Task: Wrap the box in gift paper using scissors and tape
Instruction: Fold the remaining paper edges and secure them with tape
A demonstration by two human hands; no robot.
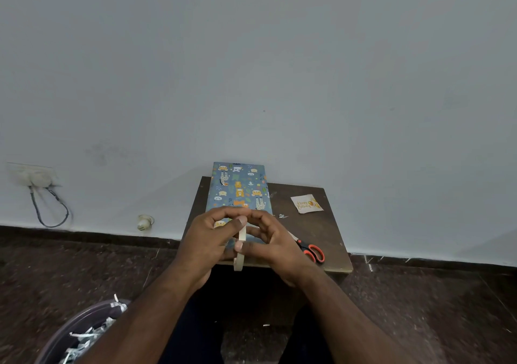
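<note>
1. A small dark wooden bench (330, 232) stands against a pale grey wall (251, 56), on a dark speckled floor (70, 268).
2. The box (239, 189) lies on the bench's left half, its far end against the wall and its near end hidden behind the hands. It is covered in blue gift paper printed with little orange and white animals.
3. Both hands meet above the near end of the box, over the front edge of the bench.
4. The left hand (207, 243) has its fingers curled, and its thumb and forefinger pinch the top of a roll of tape (241, 247), which stands on edge between the two hands.
5. The right hand (275, 245) also has curled fingers; its thumb presses the near side of the roll lower down, and its fingertips seem to be picking at the tape near the top, though the view there is too crowded to be sure.
6. The scissors (312, 250), with orange and black handles, lie on the bench just right of the right hand, the blades partly hidden behind it.
7. A small cream card (306, 203) with gold "Happy Birthday" lettering lies near the bench's far right corner, well apart from the box.
8. A few tiny paper scraps (282, 216) lie on the bench between the box and the card.
9. At the lower left a round bin (56, 338) on the floor holds shredded paper.
10. On the wall at the left sits a socket plate (32, 175) with a looped cable hanging from it.
</note>
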